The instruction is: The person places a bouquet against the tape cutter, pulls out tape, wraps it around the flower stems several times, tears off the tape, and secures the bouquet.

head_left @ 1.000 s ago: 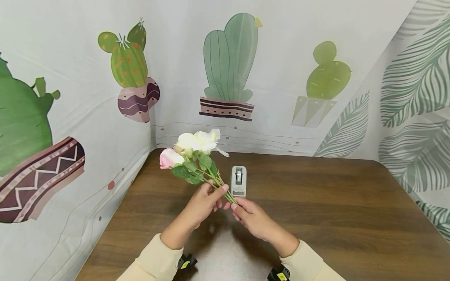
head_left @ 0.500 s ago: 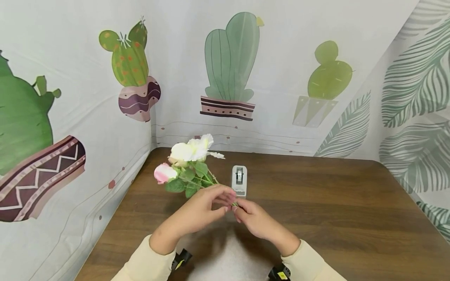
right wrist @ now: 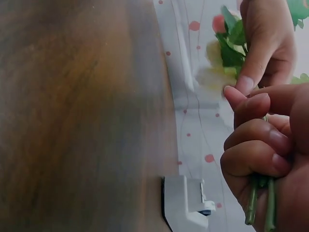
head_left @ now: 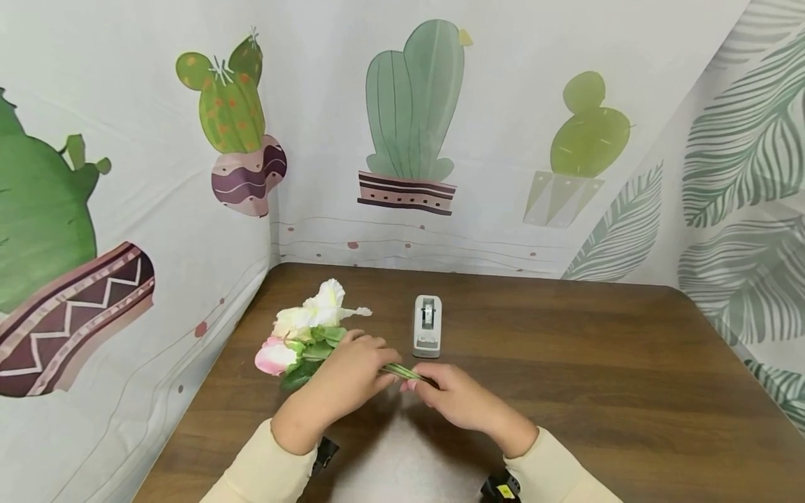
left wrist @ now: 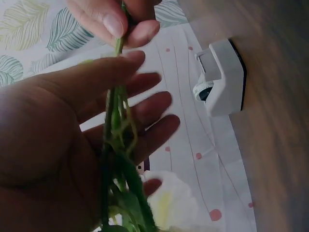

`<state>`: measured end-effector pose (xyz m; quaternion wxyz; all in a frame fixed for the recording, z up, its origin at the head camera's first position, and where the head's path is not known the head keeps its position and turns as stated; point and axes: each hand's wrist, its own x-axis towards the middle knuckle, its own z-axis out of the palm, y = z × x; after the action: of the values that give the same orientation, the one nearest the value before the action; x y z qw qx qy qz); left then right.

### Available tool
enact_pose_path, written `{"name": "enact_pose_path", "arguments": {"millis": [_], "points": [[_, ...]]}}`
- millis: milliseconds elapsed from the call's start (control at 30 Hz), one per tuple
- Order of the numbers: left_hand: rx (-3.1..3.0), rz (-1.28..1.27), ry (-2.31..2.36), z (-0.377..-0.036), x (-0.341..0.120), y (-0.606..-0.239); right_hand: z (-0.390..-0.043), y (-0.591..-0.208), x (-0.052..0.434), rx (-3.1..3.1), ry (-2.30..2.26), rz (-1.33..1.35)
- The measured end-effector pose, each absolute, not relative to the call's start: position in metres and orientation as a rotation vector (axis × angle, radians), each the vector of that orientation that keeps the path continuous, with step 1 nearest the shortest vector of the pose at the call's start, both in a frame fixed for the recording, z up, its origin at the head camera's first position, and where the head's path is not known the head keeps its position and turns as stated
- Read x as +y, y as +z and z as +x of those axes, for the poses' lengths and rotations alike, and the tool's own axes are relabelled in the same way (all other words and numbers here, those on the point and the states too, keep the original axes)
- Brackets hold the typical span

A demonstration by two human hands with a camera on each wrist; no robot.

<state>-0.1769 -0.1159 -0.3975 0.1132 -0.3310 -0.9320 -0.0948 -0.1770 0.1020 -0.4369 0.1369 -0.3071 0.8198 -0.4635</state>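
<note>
A small bunch of artificial flowers (head_left: 300,334), cream and pink heads with green leaves, lies low over the left part of the wooden table (head_left: 585,377), heads pointing left. My left hand (head_left: 349,377) covers the stems just behind the leaves. In the left wrist view its fingers (left wrist: 145,108) are spread and nearly straight, with the green stems (left wrist: 113,140) lying across the palm. My right hand (head_left: 443,395) grips the stem ends (right wrist: 258,193) in curled fingers. A grey tape dispenser (head_left: 428,325) stands just beyond both hands.
Fabric backdrops printed with cacti (head_left: 411,112) and leaves (head_left: 742,161) wall in the table at the left, back and right. Bare brown tabletop stretches to the right of the dispenser.
The bunch has swung down and to the left, from raised and tilted to lying near the tabletop. Both hands dropped with it, and the left hand's fingers spread over the stems.
</note>
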Motion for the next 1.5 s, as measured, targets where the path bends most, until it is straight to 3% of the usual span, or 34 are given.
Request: {"name": "enact_pose_path", "arguments": {"millis": [267,833,1133,1500], "points": [[-2.834,-1.074,-0.441,-0.181,-0.122,-0.398,-0.181,-0.434,0.109,2.58,-1.078,-1.042],[-3.015,-1.031,-0.735,-0.19,-0.125,-0.402,-0.183,-0.442,0.107,3.303,-0.413,-1.408],[-3.01,-1.018,-0.937,-0.197,-0.127,-0.409,-0.189,-0.446,0.114,3.21,-0.542,-1.455],[-2.897,-0.794,-1.325,-0.204,-0.123,-0.418,-0.199,-0.45,0.125,3.008,-0.712,-1.221]]}}
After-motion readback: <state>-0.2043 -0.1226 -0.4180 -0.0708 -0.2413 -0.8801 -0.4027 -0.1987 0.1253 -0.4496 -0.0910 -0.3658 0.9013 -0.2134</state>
